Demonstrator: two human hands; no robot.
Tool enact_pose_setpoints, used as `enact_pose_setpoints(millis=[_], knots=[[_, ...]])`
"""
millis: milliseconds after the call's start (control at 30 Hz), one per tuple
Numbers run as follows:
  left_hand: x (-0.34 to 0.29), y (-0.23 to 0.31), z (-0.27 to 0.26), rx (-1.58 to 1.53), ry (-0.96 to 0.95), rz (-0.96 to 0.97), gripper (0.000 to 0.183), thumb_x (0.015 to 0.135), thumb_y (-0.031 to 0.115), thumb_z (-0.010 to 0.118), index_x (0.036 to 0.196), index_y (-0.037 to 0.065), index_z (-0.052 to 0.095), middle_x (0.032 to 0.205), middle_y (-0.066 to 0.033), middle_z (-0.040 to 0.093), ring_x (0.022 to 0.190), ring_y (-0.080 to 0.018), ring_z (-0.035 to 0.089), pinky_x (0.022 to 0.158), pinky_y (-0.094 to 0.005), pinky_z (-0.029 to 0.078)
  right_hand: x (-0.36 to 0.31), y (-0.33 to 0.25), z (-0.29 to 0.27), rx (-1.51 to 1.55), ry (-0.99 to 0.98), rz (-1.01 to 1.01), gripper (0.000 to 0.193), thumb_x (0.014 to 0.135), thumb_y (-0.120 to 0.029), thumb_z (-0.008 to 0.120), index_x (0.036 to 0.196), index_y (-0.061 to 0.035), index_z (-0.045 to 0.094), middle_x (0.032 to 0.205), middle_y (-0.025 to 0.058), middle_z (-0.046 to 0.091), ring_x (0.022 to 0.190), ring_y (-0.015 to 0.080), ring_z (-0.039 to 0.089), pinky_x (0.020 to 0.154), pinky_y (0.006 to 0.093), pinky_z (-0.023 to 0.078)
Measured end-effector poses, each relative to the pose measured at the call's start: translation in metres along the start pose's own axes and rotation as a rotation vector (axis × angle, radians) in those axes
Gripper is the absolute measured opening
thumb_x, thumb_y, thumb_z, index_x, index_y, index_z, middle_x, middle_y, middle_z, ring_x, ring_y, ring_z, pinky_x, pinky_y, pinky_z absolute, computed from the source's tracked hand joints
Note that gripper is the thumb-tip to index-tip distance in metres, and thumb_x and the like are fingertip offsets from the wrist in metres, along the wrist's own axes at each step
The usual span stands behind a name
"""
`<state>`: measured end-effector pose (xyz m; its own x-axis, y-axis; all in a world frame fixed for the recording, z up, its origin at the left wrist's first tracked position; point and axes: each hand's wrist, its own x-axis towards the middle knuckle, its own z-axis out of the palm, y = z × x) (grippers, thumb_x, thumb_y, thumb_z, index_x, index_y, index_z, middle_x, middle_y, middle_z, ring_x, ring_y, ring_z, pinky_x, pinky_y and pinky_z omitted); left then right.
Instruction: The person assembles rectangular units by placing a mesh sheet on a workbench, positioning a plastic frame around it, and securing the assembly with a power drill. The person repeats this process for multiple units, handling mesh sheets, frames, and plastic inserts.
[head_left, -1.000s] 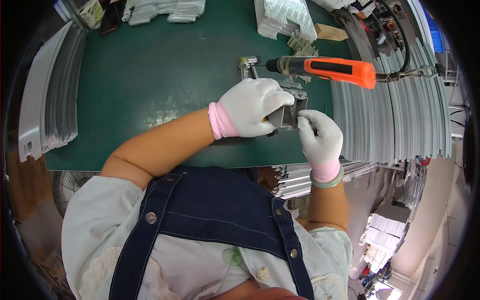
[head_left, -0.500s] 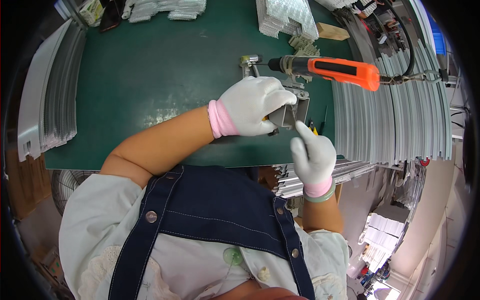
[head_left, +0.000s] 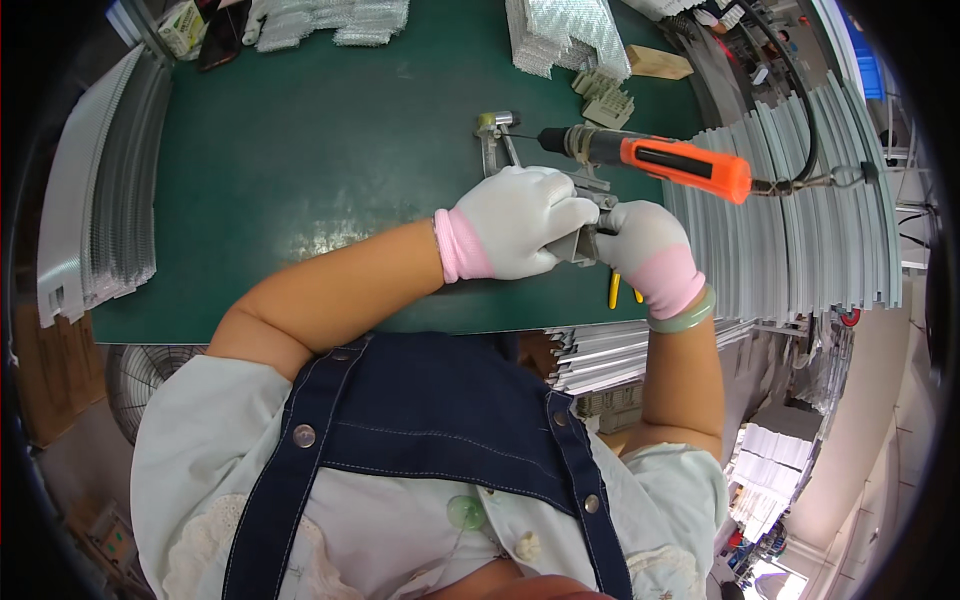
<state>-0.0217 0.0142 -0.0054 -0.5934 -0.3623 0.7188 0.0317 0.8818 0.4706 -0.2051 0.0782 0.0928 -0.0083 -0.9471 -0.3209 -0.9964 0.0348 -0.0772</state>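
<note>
Both my hands wear white gloves with pink cuffs and meet over a grey metal profile (head_left: 573, 247) with a hollow, box-like end. My left hand (head_left: 522, 222) is closed around the profile from the left, thumb and fingers at its upper side. My right hand (head_left: 648, 243) has its fingertips bent in and pressed against the profile's right side; whether a small part is between them is hidden. Just beyond the hands is a metal fixture (head_left: 490, 150) with a silver cylinder on top. An orange and black electric screwdriver (head_left: 690, 168) hangs at the right, its bit pointing left.
Stacked pale metal strips (head_left: 790, 210) line the right side, and another stack (head_left: 105, 190) the left. At the back are bubble-wrapped pieces (head_left: 565, 35), a wooden block (head_left: 660, 62) and beige plastic parts (head_left: 605, 100). Yellow tool handles (head_left: 614, 290) lie near my right wrist.
My right hand has moved up and in from a pointing pose to close on the profile's right side. The screwdriver has swung slightly, and the yellow handles show more.
</note>
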Motion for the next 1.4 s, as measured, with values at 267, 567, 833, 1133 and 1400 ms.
enact_pose_setpoints(millis=[267, 567, 833, 1133, 1400], knots=[[-0.005, -0.004, 0.002, 0.016, 0.065, 0.007, 0.047, 0.067, 0.012, 0.075, 0.111, 0.010, 0.061, 0.095, -0.0100, 0.062, 0.083, -0.0309, 0.063, 0.070, -0.0426, 0.051, -0.017, 0.008, 0.034, 0.444, 0.502, -0.187, 0.009, 0.082, -0.005, 0.067, 0.088, -0.0015, 0.072, 0.072, 0.0128, 0.065, 0.064, 0.0282, 0.064, 0.059, 0.0332, 0.050], [-0.003, -0.006, -0.003, 0.032, 0.070, -0.012, 0.046, 0.067, 0.015, 0.076, 0.111, 0.011, 0.062, 0.097, -0.0115, 0.063, 0.085, -0.0317, 0.065, 0.071, -0.0419, 0.052, -0.031, -0.003, 0.026, 0.041, 0.684, -0.428, 0.015, 0.081, -0.005, 0.072, 0.095, -0.0065, 0.071, 0.065, 0.0089, 0.061, 0.058, 0.0291, 0.060, 0.058, 0.0392, 0.047], [-0.003, -0.008, -0.006, -0.005, 0.112, -0.018, 0.049, 0.065, 0.014, 0.077, 0.111, 0.010, 0.061, 0.096, -0.0119, 0.063, 0.083, -0.0336, 0.064, 0.071, -0.0432, 0.052, -0.054, 0.005, 0.026, 0.060, 0.566, -0.403, 0.043, 0.082, 0.000, 0.067, 0.125, 0.0008, 0.065, 0.062, 0.0072, 0.056, 0.053, 0.0267, 0.054, 0.055, 0.0379, 0.045], [0.025, -0.016, -0.047, -0.059, 0.142, -0.020, 0.055, 0.067, 0.014, 0.084, 0.114, 0.007, 0.057, 0.102, -0.0130, 0.062, 0.086, -0.0335, 0.064, 0.077, -0.0391, 0.053, -0.061, 0.000, 0.031, 0.670, 0.673, -0.148, 0.030, 0.090, 0.003, 0.061, 0.120, 0.0029, 0.069, 0.073, 0.0111, 0.065, 0.062, 0.0172, 0.063, 0.062, 0.0272, 0.050], [0.013, 0.004, -0.025, -0.072, 0.057, 0.034, 0.051, 0.067, 0.012, 0.079, 0.112, 0.008, 0.057, 0.092, -0.0127, 0.061, 0.080, -0.0343, 0.061, 0.068, -0.0423, 0.051, -0.029, -0.014, -0.011, 0.540, 0.168, 0.024, 0.024, 0.089, -0.013, 0.063, 0.107, -0.0014, 0.073, 0.074, 0.0166, 0.068, 0.063, 0.0314, 0.067, 0.062, 0.0371, 0.053]])
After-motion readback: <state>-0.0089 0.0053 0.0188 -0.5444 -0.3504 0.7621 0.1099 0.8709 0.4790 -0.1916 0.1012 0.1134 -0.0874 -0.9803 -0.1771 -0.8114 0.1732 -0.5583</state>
